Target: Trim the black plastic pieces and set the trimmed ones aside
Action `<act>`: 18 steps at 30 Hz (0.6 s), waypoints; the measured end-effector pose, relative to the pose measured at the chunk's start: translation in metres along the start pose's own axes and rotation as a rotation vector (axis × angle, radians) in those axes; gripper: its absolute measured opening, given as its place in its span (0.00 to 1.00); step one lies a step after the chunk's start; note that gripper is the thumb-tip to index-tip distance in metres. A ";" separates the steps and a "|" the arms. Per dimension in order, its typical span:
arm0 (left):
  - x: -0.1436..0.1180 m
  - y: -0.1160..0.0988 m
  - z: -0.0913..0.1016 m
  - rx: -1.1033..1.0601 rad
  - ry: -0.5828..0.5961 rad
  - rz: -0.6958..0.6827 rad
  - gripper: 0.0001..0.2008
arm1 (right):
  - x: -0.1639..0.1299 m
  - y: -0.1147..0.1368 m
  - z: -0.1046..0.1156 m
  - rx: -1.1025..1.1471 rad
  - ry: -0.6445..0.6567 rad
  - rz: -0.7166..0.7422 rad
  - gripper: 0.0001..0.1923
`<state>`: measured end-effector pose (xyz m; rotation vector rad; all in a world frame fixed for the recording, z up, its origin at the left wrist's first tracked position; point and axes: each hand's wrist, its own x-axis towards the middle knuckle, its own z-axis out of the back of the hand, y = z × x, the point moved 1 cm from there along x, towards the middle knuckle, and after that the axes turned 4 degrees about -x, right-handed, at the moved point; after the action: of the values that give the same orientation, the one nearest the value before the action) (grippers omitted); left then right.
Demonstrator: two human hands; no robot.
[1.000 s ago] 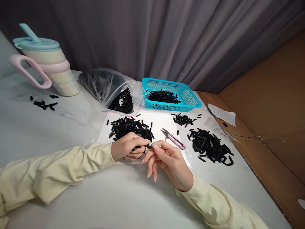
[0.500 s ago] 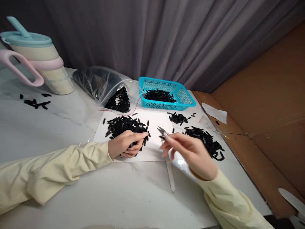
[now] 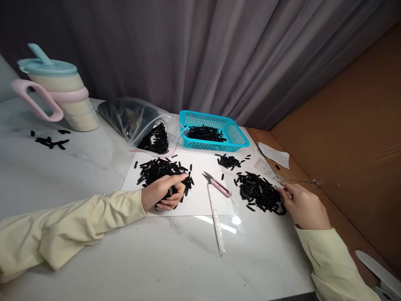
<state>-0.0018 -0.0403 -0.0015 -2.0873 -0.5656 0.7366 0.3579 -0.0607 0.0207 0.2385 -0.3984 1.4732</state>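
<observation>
My left hand (image 3: 166, 193) is curled closed at the near edge of a pile of small black strips (image 3: 156, 169) on a white sheet of paper (image 3: 200, 207). A black strip shows between its thumb and fingers. Over at the right edge of another black pile (image 3: 257, 192), my right hand (image 3: 303, 207) has its thumb and forefinger close together; whatever lies between them is hidden. A pair of pink-handled thread snips (image 3: 219, 186) lies on the paper between my hands, touching the top of a long white wrapped stick (image 3: 216, 221).
A blue perforated basket (image 3: 216, 146) holds more black strips. Beside it lies a clear zip bag (image 3: 128, 119) of them. A tumbler (image 3: 75, 104) with a pink handle stands back left. A smaller black pile (image 3: 229, 161) and a paper slip (image 3: 274, 155) are at right.
My right hand has let go of the thread snips, which now lie on the paper, and has moved right to the right-hand pile. My left hand stays closed at its pile.
</observation>
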 end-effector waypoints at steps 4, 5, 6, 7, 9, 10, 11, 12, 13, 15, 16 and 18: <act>0.000 0.000 0.001 -0.005 0.003 -0.013 0.28 | 0.006 0.065 0.040 0.295 -0.100 0.315 0.15; 0.000 0.000 0.001 0.000 0.002 -0.016 0.28 | 0.006 0.088 0.049 0.388 -0.071 0.423 0.14; -0.001 0.000 0.000 0.005 0.003 -0.018 0.28 | 0.005 0.112 0.057 0.452 -0.019 0.532 0.12; -0.001 0.000 0.000 0.010 0.001 -0.020 0.28 | 0.003 0.135 0.062 0.491 0.033 0.616 0.11; -0.002 -0.001 -0.002 0.010 -0.023 -0.017 0.28 | 0.000 0.176 0.066 0.555 0.127 0.783 0.11; -0.003 -0.002 -0.003 0.002 -0.043 -0.010 0.29 | -0.001 0.193 0.064 0.579 0.172 0.832 0.11; -0.003 -0.003 -0.005 -0.014 -0.070 -0.003 0.30 | -0.001 0.206 0.061 0.613 0.205 0.836 0.10; -0.003 -0.003 -0.006 -0.032 -0.101 0.001 0.30 | -0.001 0.216 0.057 0.646 0.231 0.817 0.08; -0.003 -0.004 -0.006 -0.049 -0.134 0.002 0.31 | 0.000 0.222 0.054 0.676 0.240 0.787 0.07; -0.003 -0.004 -0.006 -0.067 -0.187 -0.002 0.31 | 0.002 0.229 0.047 0.740 0.229 0.735 0.05; -0.002 -0.003 -0.006 -0.067 -0.203 -0.005 0.32 | 0.003 0.231 0.045 0.774 0.220 0.725 0.05; -0.002 -0.002 -0.004 -0.065 -0.190 0.005 0.33 | 0.004 0.231 0.044 0.845 0.232 0.716 0.06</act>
<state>-0.0006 -0.0426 0.0024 -2.0917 -0.6962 0.9371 0.1243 -0.0535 0.0425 0.6295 0.4046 2.2957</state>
